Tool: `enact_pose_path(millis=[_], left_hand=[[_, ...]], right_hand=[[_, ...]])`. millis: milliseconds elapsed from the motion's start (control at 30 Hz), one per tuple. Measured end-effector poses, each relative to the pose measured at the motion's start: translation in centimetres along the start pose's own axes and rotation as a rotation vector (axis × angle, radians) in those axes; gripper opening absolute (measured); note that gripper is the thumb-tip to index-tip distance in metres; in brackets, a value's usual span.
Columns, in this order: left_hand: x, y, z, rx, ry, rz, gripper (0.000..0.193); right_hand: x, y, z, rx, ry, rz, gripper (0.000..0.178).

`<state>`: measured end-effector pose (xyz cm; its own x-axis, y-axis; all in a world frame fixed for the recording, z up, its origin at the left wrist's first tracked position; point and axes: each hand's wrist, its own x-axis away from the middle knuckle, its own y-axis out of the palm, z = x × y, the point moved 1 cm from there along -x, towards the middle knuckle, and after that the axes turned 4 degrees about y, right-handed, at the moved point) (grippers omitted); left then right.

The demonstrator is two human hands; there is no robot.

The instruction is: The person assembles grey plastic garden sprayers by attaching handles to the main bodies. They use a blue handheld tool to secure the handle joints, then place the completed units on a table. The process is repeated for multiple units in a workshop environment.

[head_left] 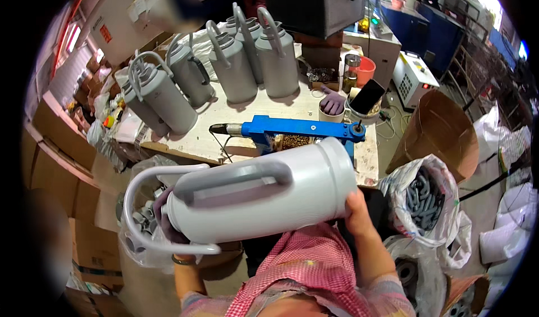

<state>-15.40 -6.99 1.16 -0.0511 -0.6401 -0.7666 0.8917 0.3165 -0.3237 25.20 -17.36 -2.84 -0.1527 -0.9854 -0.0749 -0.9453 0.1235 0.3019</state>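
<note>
A large grey plastic jug point(264, 199) lies on its side across my lap, held in the air between both hands. Its looped carrying handle point(130, 204) points to the left, and its side grip point(236, 179) faces up. My left hand point(166, 216), in a purple glove, grasps the neck end, partly hidden behind the jug. Bare, my right hand point(357, 213) grips the base end, with most of its fingers out of sight beneath it. Just beyond the jug, a blue bench fixture point(303, 127) with a lever-like arm stands on the worktable.
Several similar grey jugs point(233, 73) stand on the white worktable point(224, 123). A purple glove sits in a cup point(332, 106), beside a phone point(366, 97) and an orange tub point(366, 67). Bags of grey handles point(424, 199) and grey parts point(143, 221) flank me.
</note>
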Motion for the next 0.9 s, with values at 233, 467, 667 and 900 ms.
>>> enact_pose_path(millis=[233,467,667,900], left_hand=[[5.5,-0.8,-1.0,0.365,-0.2,0.148,0.055],[9.3,-0.2,-6.5,0.523,-0.548,0.019,0.053],[10.1,-2.0,-9.2,0.656,-0.706,-0.078,0.052],[9.8,-1.8,-12.1,0.884,-0.88,-0.215,0.05]], right_hand=[[-2.6,0.4,0.9,-0.121,-0.052,0.228,0.07],[-2.1,1.2,-1.5,0.145,-0.317,0.331,0.047],[-0.2,3.0,-2.2,0.352,-0.611,0.297,0.056],[0.5,4.9,-6.6,0.575,-0.856,-0.008,0.058]])
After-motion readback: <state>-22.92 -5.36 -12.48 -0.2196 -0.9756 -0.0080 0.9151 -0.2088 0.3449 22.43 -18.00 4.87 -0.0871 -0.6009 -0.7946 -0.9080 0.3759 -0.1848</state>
